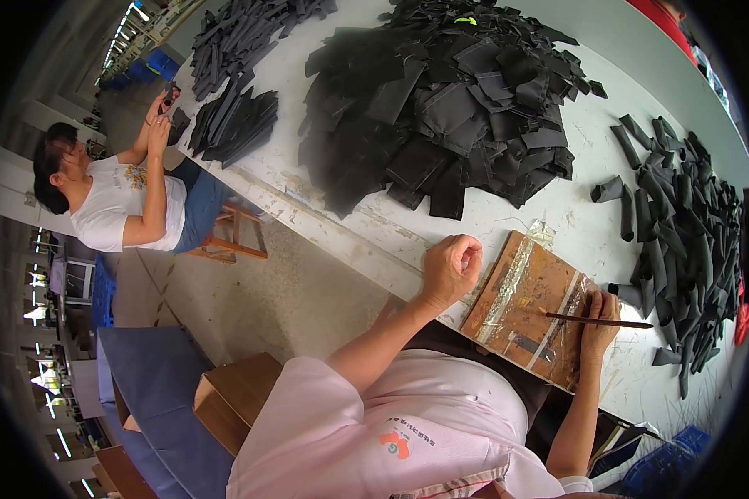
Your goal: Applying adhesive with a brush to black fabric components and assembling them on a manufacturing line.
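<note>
Curled in on itself, my left hand (451, 268) hovers by the left edge of a wooden board (516, 312), with nothing showing in its fingers. The board is worn brown, with strips of clear tape across it, and lies at the table's near edge. My right hand (599, 326) is at the board's right edge, fingers bent; what they grip, if anything, is hidden. A thin dark rod (599, 320) crosses in front of this hand, one end over the board. Just past the right fingertips lies a rolled black fabric tube (627, 293).
A large heap of flat black fabric pieces (483, 108) covers the middle of the white table (354, 237). Many black tubes (682, 241) pile up at the right. Black strips (237, 125) lie far left, near a seated person (133, 195). A cardboard box (237, 399) stands at lower left.
</note>
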A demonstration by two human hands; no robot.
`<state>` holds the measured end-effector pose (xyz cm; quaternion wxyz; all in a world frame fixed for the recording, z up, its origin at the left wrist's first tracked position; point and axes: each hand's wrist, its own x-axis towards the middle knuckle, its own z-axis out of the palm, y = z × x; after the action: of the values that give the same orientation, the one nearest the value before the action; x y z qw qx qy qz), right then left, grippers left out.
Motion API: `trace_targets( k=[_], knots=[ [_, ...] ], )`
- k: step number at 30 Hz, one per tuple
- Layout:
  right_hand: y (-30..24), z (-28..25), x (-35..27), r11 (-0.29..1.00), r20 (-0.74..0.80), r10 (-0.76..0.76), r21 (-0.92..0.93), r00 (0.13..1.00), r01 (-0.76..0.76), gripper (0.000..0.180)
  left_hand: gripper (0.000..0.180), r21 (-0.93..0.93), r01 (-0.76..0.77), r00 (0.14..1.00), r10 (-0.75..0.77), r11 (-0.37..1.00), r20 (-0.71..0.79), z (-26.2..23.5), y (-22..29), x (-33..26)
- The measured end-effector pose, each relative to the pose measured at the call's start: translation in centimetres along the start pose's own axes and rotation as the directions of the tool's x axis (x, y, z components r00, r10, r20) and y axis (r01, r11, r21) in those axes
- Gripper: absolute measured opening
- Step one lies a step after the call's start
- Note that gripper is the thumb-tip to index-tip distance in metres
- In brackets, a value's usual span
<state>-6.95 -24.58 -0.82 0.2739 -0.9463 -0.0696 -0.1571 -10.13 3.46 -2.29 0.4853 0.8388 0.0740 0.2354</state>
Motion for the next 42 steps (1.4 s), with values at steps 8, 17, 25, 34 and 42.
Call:
trace_targets(
  k=[8,17,25,34,42],
  knots=[
    [0.1,-0.4,-0.5,0.997,-0.003,0.029,-0.071,1.0,-0.03,0.02,0.004,-0.015,0.01,1.0,-0.01,1.0,0.021,0.1,0.4,0.0],
    [-0.8,-0.4,0.4,1.0,-0.035,-0.011,0.015,0.999,0.012,0.014,0.009,-0.096,0.008,0.997,-0.015,0.995,-0.076,0.0,-0.3,0.3],
    [0.0,-0.3,0.2,0.999,-0.022,-0.005,-0.052,1.0,0.004,0.017,0.054,0.528,-0.388,0.879,0.475,0.756,-0.034,-1.5,1.5,6.0],
    [0.0,-0.2,0.3,0.999,-0.018,-0.029,-0.018,0.999,0.028,0.016,0.064,0.766,-0.315,0.937,0.314,0.56,0.155,-1.1,0.1,12.9],
    [0.1,-0.3,0.3,1.0,-0.019,-0.023,0.005,1.0,0.023,0.016,0.055,0.817,-0.452,0.859,0.424,0.359,0.289,-2.6,-2.8,14.7]
  ],
)
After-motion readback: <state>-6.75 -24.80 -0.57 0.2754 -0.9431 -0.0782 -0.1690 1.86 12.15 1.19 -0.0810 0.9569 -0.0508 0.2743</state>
